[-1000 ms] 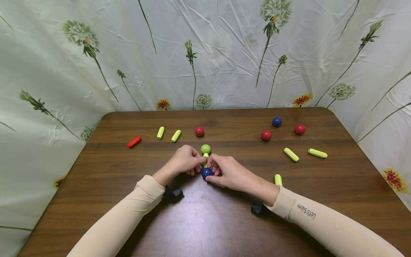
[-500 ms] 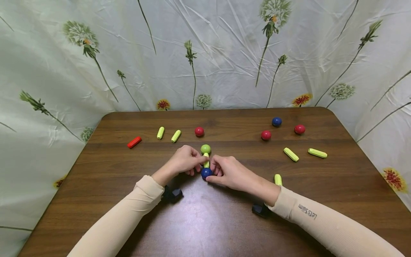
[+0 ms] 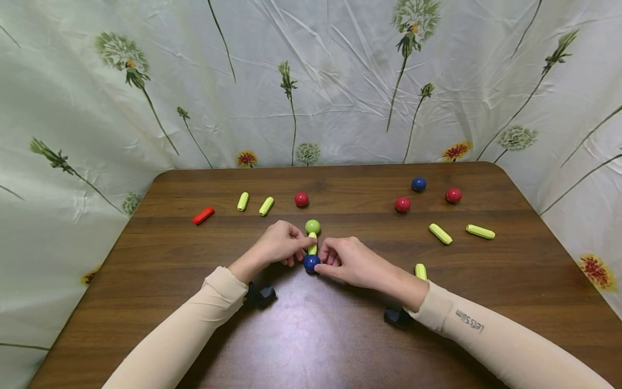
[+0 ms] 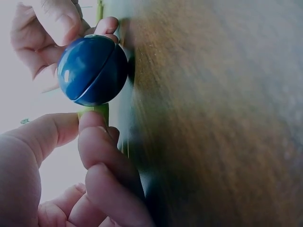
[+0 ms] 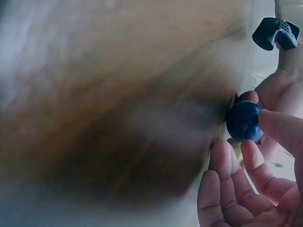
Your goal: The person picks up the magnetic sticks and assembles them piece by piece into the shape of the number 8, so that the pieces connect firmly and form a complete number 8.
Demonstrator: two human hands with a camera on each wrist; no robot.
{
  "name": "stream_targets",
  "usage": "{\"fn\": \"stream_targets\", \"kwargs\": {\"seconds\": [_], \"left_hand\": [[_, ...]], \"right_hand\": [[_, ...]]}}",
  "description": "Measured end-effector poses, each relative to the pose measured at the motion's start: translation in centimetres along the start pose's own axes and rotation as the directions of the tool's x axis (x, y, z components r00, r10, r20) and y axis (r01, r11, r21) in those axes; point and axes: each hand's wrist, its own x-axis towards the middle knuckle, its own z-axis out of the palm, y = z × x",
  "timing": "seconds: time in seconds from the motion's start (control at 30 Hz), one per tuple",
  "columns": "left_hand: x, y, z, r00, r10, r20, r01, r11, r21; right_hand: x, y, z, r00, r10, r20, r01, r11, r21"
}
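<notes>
In the head view a yellow stick (image 3: 312, 248) joins a green ball (image 3: 312, 226) to a blue ball (image 3: 312, 263), lined up at mid-table. My left hand (image 3: 283, 241) pinches the yellow stick between thumb and fingers. To the right, my right hand (image 3: 350, 262) has its thumb tip against the side of the blue ball, with the other fingers loosely bent beside it. From the left wrist the blue ball (image 4: 93, 71) shows a seam and hides most of the stick. In the right wrist view the right fingers (image 5: 255, 170) are spread near the ball.
Red balls (image 3: 403, 205) and another blue ball (image 3: 419, 184) lie at the back. Loose yellow sticks (image 3: 440, 234) are on both sides, one partly behind the right wrist. A red stick (image 3: 203, 215) is at the left. A flowered curtain (image 3: 311, 81) hangs behind the table.
My right hand has eased slightly to the right, its fingers drawing away from the joint between stick and blue ball. The left hand stays on the stick.
</notes>
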Motion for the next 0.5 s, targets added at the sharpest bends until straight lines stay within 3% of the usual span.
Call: {"fn": "stream_targets", "kwargs": {"seconds": [0.5], "left_hand": [[0.0,-0.3,0.1,1.000,0.018,0.008,-0.018,1.000,-0.023]], "right_hand": [[-1.3,0.7,-2.2,1.000,0.021,0.008,-0.021,0.999,-0.028]]}}
